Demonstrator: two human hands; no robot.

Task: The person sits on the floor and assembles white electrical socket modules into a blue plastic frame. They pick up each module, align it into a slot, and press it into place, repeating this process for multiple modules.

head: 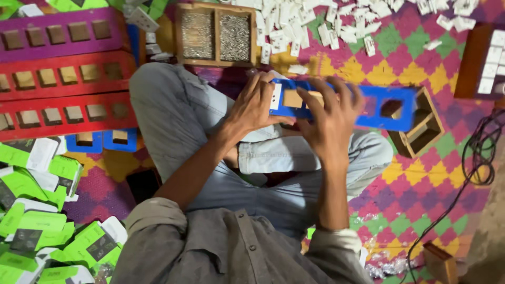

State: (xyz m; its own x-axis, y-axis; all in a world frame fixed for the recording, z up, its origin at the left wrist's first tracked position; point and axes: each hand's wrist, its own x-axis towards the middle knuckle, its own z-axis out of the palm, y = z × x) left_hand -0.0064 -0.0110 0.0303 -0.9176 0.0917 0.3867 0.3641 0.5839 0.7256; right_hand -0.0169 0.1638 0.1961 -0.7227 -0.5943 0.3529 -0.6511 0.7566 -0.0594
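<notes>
**Two hands on a blue-faced wooden box**

Sitting cross-legged on a checked mat (421,173) of pink, yellow and green, a person in pale jeans holds a long wooden box with a blue front panel (386,102) across the knees. The left hand (255,105) grips the panel's left end, fingers curled over the top edge and thumb underneath, beside a white switch piece (275,96) set in the first cut-out. The right hand (331,113) lies spread over the middle of the panel, fingers half bent and pressing on it; whether it pinches anything small cannot be told. Two rectangular cut-outs show open to the right of that hand.

Stacked at upper left are similar boxes, one purple (63,34) and two red (66,76). A wooden tray of screws (215,34) sits just beyond the knees, with loose white switch parts (336,23) scattered past it. Green and white packets (37,221) pile at lower left, and a black cable (473,168) trails along the right.
</notes>
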